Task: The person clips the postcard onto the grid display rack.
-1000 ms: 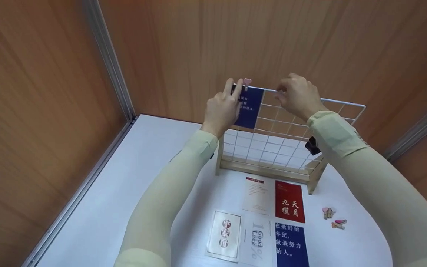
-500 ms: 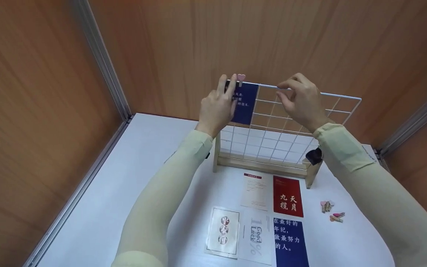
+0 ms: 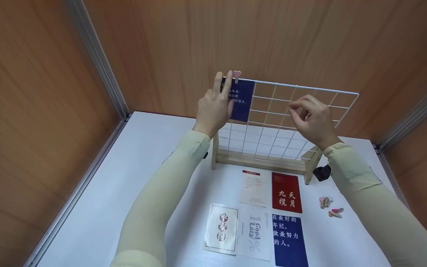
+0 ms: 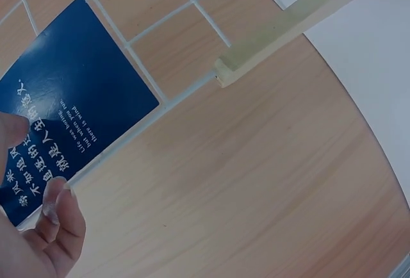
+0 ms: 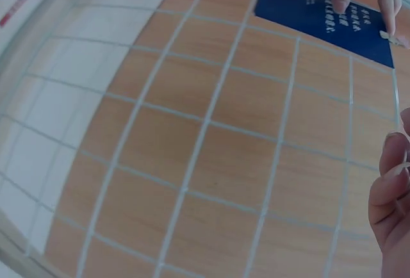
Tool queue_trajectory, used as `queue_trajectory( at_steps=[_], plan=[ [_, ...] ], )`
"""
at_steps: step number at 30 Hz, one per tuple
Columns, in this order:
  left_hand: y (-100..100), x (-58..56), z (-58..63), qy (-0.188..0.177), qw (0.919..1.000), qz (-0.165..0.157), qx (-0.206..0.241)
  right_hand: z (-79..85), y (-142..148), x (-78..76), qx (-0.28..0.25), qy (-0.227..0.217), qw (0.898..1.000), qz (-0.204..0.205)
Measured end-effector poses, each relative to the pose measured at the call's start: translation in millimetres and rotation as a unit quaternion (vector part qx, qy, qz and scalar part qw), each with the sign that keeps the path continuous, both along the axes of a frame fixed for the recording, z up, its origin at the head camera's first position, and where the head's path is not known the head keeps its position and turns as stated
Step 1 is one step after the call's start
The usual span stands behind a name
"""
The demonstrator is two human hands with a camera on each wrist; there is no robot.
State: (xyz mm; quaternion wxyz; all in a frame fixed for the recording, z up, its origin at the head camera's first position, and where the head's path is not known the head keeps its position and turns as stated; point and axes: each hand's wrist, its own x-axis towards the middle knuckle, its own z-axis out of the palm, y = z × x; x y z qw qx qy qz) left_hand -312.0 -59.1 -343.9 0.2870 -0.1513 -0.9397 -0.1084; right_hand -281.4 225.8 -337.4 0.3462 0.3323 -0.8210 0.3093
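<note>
A dark blue card [image 3: 241,105] with white writing hangs at the upper left corner of a white wire grid [image 3: 272,98]. A pink heart clip [image 3: 237,75] sits at the card's top edge on the rail. My left hand [image 3: 213,111] holds that card near the top, with two fingers reaching up over the rail. In the left wrist view the thumb [image 4: 14,129] lies across the card's front and other fingers curl at its edge. My right hand [image 3: 314,118] is in front of the grid's right part, fingers loosely bent, with nothing seen between them.
The grid stands in a wooden base [image 3: 261,162]. In front lie a cream card [image 3: 253,189], a red card [image 3: 287,193], a framed-look white card [image 3: 221,230], a "Good Luck" card [image 3: 254,233] and another blue card [image 3: 289,241]. Several small clips [image 3: 325,202] lie to the right.
My right hand has left the top rail and moved down and to the right. My left hand has stayed at the blue card. The whole head view has shifted slightly.
</note>
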Motion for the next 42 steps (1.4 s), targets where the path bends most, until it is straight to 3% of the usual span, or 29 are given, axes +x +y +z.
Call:
queue_trajectory(
  at_steps=[12,25,42],
  plan=[
    [-7.2,2.0,-4.2,0.000,0.9999,-0.003,0.014,-42.2,15.4,12.3,-0.012,-0.046,0.999,-0.021],
    [-15.4,3.3,-0.7,0.000,0.9999,0.007,-0.012,-79.7,30.7,23.7,-0.026,-0.114,0.992,-0.057],
    [-18.8,0.9,2.7,-0.010,0.9996,0.012,-0.022,-135.4,59.5,52.0,-0.027,-0.222,0.967,-0.120]
  ],
)
